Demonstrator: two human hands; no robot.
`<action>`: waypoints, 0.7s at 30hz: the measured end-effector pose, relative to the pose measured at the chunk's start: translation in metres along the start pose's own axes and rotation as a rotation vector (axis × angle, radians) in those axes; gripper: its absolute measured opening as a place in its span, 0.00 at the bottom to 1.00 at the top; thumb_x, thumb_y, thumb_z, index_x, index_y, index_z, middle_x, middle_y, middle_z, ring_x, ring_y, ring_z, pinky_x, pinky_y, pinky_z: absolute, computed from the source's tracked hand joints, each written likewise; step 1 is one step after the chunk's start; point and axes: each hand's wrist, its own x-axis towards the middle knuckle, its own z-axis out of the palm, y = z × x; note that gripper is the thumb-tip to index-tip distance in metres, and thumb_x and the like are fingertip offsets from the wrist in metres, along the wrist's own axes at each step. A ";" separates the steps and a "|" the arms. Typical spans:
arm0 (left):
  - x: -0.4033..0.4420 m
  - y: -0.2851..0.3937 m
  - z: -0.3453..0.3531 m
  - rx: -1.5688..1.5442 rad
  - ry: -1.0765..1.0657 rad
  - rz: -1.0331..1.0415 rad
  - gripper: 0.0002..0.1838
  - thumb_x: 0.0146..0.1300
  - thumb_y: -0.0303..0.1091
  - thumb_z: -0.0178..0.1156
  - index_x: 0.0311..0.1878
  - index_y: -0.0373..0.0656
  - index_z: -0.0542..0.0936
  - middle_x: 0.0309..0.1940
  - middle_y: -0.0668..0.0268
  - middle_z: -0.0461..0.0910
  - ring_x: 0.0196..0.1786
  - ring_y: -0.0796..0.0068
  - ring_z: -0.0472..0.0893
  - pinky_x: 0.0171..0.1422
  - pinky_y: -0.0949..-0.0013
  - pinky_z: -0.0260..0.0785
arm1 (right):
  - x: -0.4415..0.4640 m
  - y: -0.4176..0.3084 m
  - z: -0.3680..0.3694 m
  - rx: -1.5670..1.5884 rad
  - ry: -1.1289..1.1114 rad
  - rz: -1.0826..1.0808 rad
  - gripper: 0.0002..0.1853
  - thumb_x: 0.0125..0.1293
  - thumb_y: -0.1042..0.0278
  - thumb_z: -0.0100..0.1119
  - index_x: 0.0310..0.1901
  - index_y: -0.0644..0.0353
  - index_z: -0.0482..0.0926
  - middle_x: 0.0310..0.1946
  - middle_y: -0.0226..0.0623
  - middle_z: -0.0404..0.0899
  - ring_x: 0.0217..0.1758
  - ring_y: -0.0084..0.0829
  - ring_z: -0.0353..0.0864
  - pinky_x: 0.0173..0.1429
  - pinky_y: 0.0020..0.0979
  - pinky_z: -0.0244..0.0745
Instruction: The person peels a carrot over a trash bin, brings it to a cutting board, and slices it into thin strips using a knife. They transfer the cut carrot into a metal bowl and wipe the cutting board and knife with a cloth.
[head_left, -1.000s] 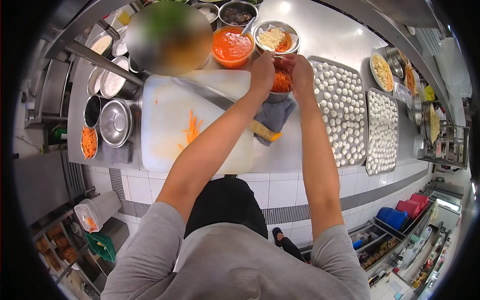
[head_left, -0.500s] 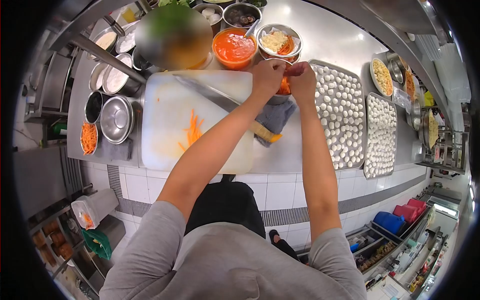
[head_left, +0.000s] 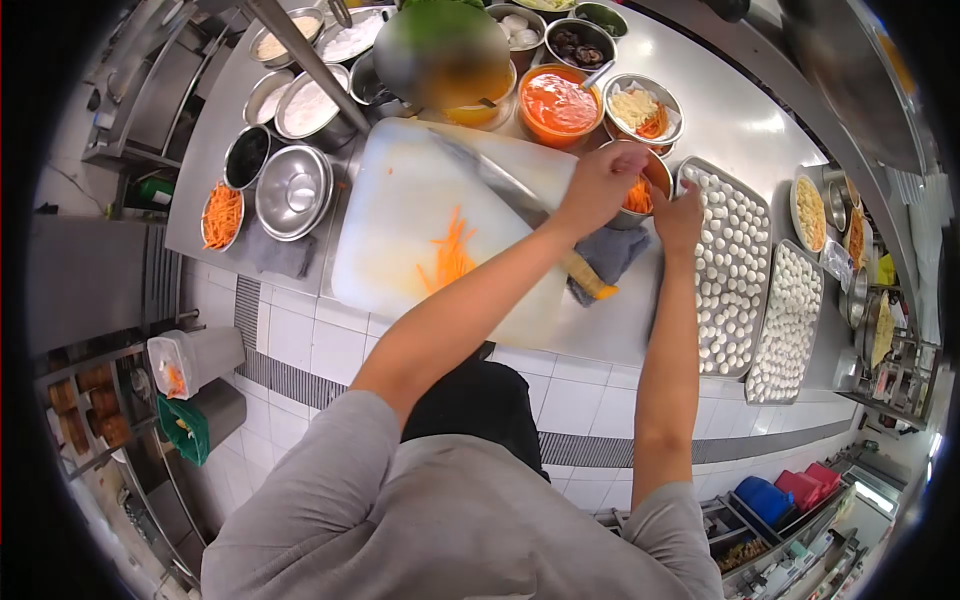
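My left hand is raised over the left rim of a metal bowl. Its fingers are curled together, and whether they hold anything is hidden. At the bowl's right side is my right hand, thumb and forefinger spread, with nothing seen between them. Shredded carrot lies in the bowl between the hands. A large knife rests across the white cutting board, its handle over a dark grey cloth. A small heap of carrot strips lies on the board.
A bowl of orange-red sauce and a bowl of chopped food stand behind my hands. Trays of small white pieces are on the right. Stacked metal bowls and a carrot container stand left of the board.
My hands were close together, pinching above the carrot bowl; now they have parted to either side. The whole view has shifted and turned, so the counter appears further right and tilted.
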 end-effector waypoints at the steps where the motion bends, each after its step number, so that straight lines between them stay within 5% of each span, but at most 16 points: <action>1: -0.009 0.004 -0.021 0.035 0.003 -0.014 0.20 0.63 0.19 0.55 0.58 0.36 0.81 0.50 0.60 0.85 0.52 0.74 0.83 0.60 0.71 0.74 | 0.004 0.007 -0.002 0.004 -0.003 -0.001 0.11 0.60 0.67 0.59 0.39 0.64 0.84 0.43 0.57 0.83 0.51 0.59 0.82 0.57 0.50 0.75; 3: -0.031 0.016 -0.076 0.200 0.057 -0.015 0.18 0.65 0.21 0.56 0.57 0.38 0.82 0.50 0.63 0.85 0.51 0.77 0.82 0.59 0.72 0.74 | 0.009 0.015 -0.008 -0.067 -0.378 0.170 0.17 0.62 0.59 0.56 0.36 0.68 0.84 0.41 0.61 0.84 0.50 0.61 0.83 0.56 0.52 0.75; 6: -0.063 0.014 -0.186 0.611 0.327 0.024 0.17 0.66 0.22 0.58 0.56 0.41 0.83 0.49 0.65 0.85 0.46 0.76 0.82 0.54 0.71 0.75 | -0.002 0.001 -0.024 -0.051 -0.235 0.045 0.18 0.62 0.59 0.55 0.33 0.69 0.83 0.34 0.61 0.83 0.42 0.61 0.83 0.50 0.53 0.76; 9: -0.092 0.003 -0.268 0.911 0.477 -0.004 0.17 0.63 0.21 0.60 0.56 0.39 0.83 0.48 0.59 0.84 0.48 0.65 0.82 0.55 0.66 0.76 | -0.016 -0.026 -0.034 -0.035 -0.147 -0.052 0.17 0.63 0.59 0.55 0.31 0.69 0.81 0.29 0.60 0.81 0.34 0.61 0.82 0.43 0.53 0.75; 11: -0.102 -0.009 -0.293 1.326 0.455 0.173 0.18 0.59 0.19 0.60 0.54 0.40 0.83 0.49 0.55 0.81 0.51 0.54 0.79 0.57 0.60 0.74 | -0.019 -0.036 -0.029 0.042 -0.204 -0.051 0.16 0.62 0.60 0.56 0.31 0.69 0.80 0.28 0.60 0.80 0.34 0.61 0.81 0.42 0.52 0.75; 17: -0.101 -0.007 -0.281 1.289 0.391 0.234 0.09 0.61 0.23 0.63 0.44 0.37 0.85 0.44 0.54 0.83 0.48 0.49 0.79 0.54 0.54 0.74 | -0.028 -0.064 0.004 0.100 -0.309 0.050 0.18 0.65 0.58 0.58 0.34 0.69 0.81 0.31 0.59 0.81 0.36 0.60 0.80 0.44 0.46 0.75; 20: -0.101 -0.005 -0.284 1.281 0.333 0.183 0.08 0.61 0.22 0.61 0.44 0.36 0.83 0.40 0.50 0.83 0.46 0.48 0.81 0.52 0.51 0.74 | -0.037 -0.076 -0.010 0.016 -0.171 -0.080 0.22 0.70 0.52 0.58 0.35 0.69 0.83 0.28 0.52 0.83 0.33 0.53 0.82 0.44 0.42 0.76; 21: -0.102 -0.001 -0.284 1.281 0.340 0.183 0.08 0.61 0.22 0.61 0.44 0.36 0.83 0.40 0.50 0.83 0.46 0.48 0.81 0.52 0.51 0.74 | -0.039 -0.086 -0.025 0.137 -0.118 0.041 0.26 0.72 0.46 0.56 0.38 0.69 0.84 0.29 0.46 0.84 0.33 0.48 0.82 0.45 0.43 0.77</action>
